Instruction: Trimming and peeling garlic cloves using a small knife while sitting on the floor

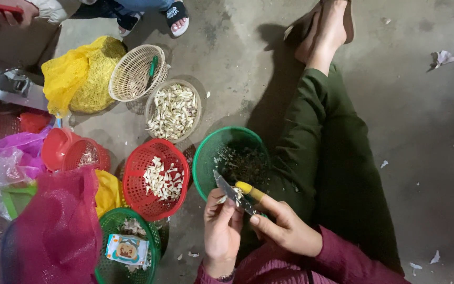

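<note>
I see my right hand clamped on the knife, blade slanting up-left across the garlic clove pinched in my left hand, just below the green basket.

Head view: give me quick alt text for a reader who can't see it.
Seated on a concrete floor, a person's right hand works a small knife against a garlic clove held in the left hand, above a green basket of peelings. A red basket alongside holds peeled cloves.
</note>
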